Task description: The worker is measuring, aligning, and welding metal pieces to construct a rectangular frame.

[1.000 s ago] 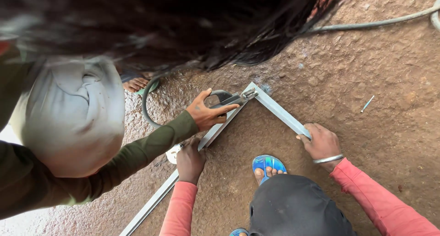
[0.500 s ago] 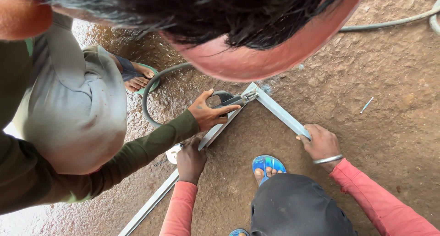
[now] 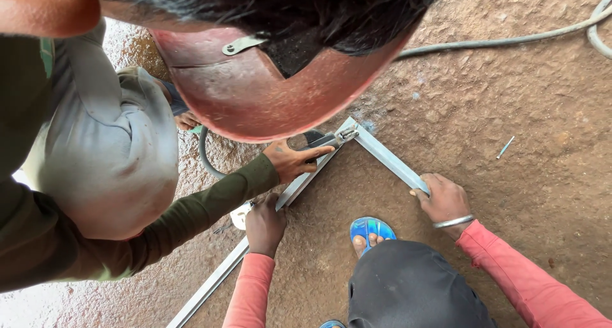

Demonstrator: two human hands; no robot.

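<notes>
One right hand point(image 3: 296, 161), fingers closed round welding holder point(image 3: 325, 140) at metal frame point(image 3: 389, 157) corner; co-worker's hands point(image 3: 446, 200) press frame.

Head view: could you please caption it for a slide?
Left hand and right hand steady a frame; co-worker's hand works its corner with a tool.

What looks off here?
A small metal rod lies loose on the rough ground, right of the metal frame that the right hand and left hand hold. Nothing looks damaged.
</notes>
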